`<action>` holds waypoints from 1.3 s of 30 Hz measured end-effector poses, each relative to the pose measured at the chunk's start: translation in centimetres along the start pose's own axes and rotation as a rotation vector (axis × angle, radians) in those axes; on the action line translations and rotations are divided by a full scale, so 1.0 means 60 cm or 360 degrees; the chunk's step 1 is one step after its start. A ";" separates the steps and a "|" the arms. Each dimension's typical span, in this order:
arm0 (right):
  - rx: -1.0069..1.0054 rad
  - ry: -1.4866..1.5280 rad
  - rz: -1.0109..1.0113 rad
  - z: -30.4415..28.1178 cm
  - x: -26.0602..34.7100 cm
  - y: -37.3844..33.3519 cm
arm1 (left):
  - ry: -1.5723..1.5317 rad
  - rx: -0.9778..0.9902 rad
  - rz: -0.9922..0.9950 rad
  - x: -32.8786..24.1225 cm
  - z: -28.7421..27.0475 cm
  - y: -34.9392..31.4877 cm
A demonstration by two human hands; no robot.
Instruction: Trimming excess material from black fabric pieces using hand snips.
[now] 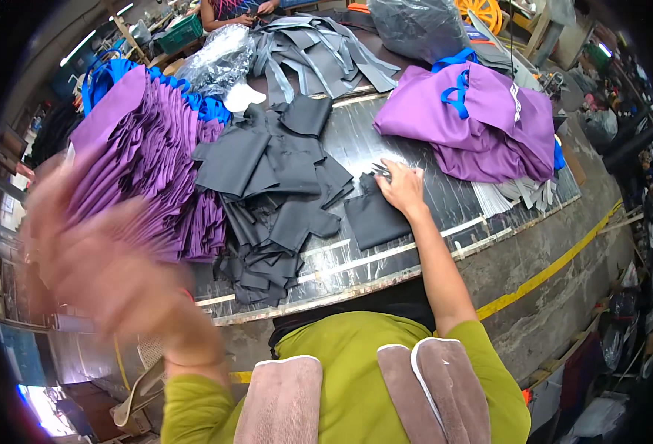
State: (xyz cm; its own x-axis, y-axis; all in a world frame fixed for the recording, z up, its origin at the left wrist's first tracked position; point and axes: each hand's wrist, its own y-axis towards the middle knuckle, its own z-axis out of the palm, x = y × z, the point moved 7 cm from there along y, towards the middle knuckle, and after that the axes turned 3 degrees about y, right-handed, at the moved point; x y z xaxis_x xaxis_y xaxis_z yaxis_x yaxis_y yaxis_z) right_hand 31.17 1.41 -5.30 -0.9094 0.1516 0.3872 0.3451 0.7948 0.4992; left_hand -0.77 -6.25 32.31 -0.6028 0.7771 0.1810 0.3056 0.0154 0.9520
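Observation:
My left hand (97, 251) is raised at the left, in front of a tall stack of purple fabric pieces (130, 140); motion smears its fingers. My right hand (402, 185) is on the table at the top edge of a flat black fabric piece (374, 220). Its fingers are bent and pressed together, with small dark pointed tips (380, 169) showing by them; what these belong to is unclear. Between my hands lies a loose heap of cut black fabric pieces (263, 174), which overhangs the table's near edge.
The dark shiny table (356, 122) has a pale taped near edge. At its right lies a purple bag (474, 126) with blue handles over white strips (515, 194). Grey fabric strips (319, 52) and clear plastic (226, 55) lie at the back, where another person (230, 13) works.

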 end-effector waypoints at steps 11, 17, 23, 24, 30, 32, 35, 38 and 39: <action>0.0251 0.1206 0.0559 0.046 -0.071 -0.005 | 0.0003 0.1751 -0.0826 0.026 0.179 -0.640; 0.0219 0.1595 0.0432 -0.044 0.040 0.004 | 0.0051 0.1671 -0.0884 0.094 0.278 -0.640; 0.0200 0.1649 0.0400 -0.109 0.099 -0.032 | -0.0193 0.1449 -0.0738 0.031 0.244 -0.400; 0.0243 0.1680 0.0412 -0.118 0.114 -0.038 | -0.0354 0.1435 -0.0820 0.018 0.238 -0.372; 0.0403 0.1777 0.0482 -0.142 0.177 -0.062 | -0.2401 0.0916 -0.2221 -0.049 0.306 -0.431; 0.0387 0.1954 0.0581 -0.145 0.184 -0.067 | -0.2428 0.0972 -0.2343 -0.049 0.310 -0.452; 0.0288 0.1764 0.0528 -0.136 0.171 -0.077 | -0.2422 0.1015 -0.2488 -0.057 0.312 -0.464; 0.0132 0.1392 0.0390 -0.176 0.190 -0.077 | -0.2391 0.0958 -0.2515 -0.052 0.313 -0.477; 0.0072 0.1224 0.0318 -0.192 0.200 -0.077 | -0.2371 0.0962 -0.2512 -0.049 0.312 -0.482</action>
State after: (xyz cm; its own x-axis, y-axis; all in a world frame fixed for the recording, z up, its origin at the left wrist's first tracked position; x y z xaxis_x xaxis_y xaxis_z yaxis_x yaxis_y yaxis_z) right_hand 21.35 -7.22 5.93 -0.4104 -0.1414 0.9009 0.4599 0.8210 0.3383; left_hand 5.96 2.77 -0.41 0.2073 -0.2816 -0.9369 0.5820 0.8052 -0.1132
